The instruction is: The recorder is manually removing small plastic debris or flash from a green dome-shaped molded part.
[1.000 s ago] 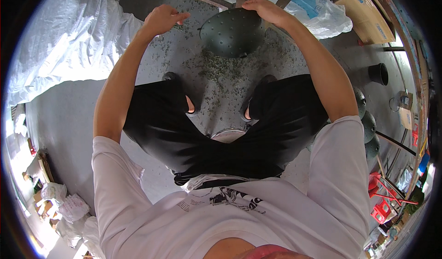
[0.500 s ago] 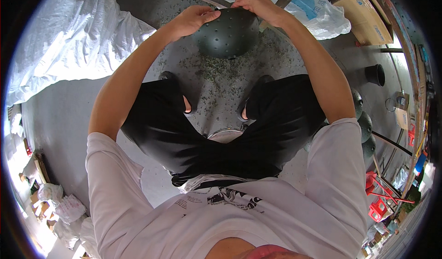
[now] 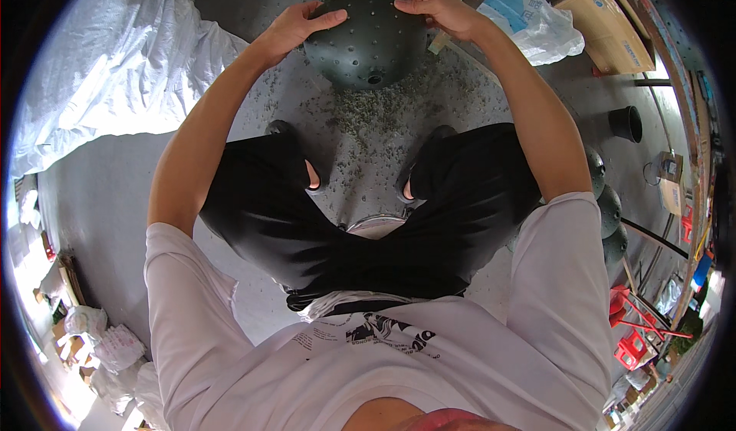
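Between my hands is a dark green, rounded, bowl-like shell (image 3: 366, 47) studded with small bumps, with a small hole near its lower edge. My left hand (image 3: 297, 28) grips its left side, thumb lying on the outer surface and fingers behind the rim. On the upper right my right hand (image 3: 438, 11) holds it the same way, thumb on top and fingers partly hidden. The shell is above the grey floor, its domed side toward me. Small dark green scraps (image 3: 368, 116) are scattered on the floor below it.
A large white plastic sheet (image 3: 130, 55) bulges at the left. Clear plastic bags (image 3: 529, 24) and a cardboard box (image 3: 602, 28) stand at the far right. Right of my leg are several similar dark green shells (image 3: 609, 208), a black bucket (image 3: 625, 124) and a red stool (image 3: 631, 348).
The shell has turned and shifted slightly left and up, showing more bumps and the hole. My left hand has moved left with it, and my right thumb now lies on its surface.
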Demonstrator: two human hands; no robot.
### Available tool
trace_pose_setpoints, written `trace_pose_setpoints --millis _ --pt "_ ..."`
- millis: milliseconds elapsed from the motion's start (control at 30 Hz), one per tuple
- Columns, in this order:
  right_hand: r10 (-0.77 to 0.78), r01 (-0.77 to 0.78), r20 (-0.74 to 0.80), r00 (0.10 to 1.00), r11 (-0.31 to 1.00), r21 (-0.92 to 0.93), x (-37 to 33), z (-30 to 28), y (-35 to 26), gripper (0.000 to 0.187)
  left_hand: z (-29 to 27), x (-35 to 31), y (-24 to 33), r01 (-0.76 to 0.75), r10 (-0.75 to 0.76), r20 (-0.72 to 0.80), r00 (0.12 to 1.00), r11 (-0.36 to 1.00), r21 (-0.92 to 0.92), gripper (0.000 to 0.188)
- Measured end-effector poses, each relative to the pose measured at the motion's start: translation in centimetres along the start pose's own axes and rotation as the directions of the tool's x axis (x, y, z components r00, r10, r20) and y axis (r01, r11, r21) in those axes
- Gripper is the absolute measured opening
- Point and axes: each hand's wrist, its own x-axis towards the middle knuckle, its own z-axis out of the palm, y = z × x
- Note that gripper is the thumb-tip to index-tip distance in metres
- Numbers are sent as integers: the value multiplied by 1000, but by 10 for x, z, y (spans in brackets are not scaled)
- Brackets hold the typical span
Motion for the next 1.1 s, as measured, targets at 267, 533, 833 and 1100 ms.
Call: trace_pose_setpoints --millis 267,533,833,1100 --pt "-18 28 -188 982 998 52 1 6 -4 67 -6 6 9 -30 44 -76 996 984 176 77" --pt "111 -111 -252 961 994 15 -1 13 -38 63 -9 4 12 22 -9 -108 994 992 125 73" --pt "122 -98 -187 975 987 130 -10 6 -43 55 -3 7 18 3 13 -125 992 992 130 78" --pt "88 -74 -96 991 987 146 -4 -4 -34 38 -2 7 26 10 7 -108 994 988 152 81"
